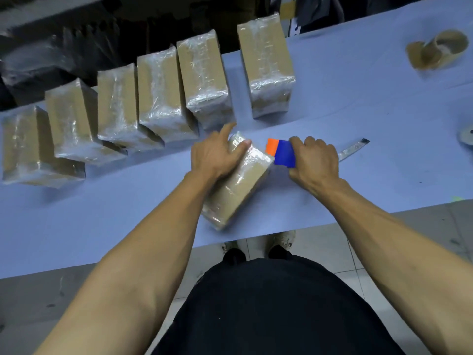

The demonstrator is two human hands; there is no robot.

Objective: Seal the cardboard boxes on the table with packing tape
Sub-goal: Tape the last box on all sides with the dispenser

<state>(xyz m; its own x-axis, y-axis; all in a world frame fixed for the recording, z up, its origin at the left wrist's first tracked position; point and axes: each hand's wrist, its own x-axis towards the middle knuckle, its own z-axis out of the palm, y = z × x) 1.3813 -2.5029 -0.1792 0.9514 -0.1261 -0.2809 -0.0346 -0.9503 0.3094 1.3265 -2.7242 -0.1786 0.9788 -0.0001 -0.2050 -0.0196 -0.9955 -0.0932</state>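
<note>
Taping the near box, six boxes look already wrapped

Left hand (pixel 217 156) lies on the box (pixel 236 180), thumb and fingers spread over its far end, steadying it at the table's (pixel 128 213) near edge; right hand (pixel 313 160) clenches a blue-orange tape dispenser (pixel 280 152) touching the box's far right corner; six glossy taped boxes (pixel 158 96) stand in a row behind, so judged mostly done, this one in progress; spare tape rolls (pixel 437 48) far right are blurred; tape strip itself hard to see, box underside hidden, metal object (pixel 353 149) behind right hand unclear
</note>
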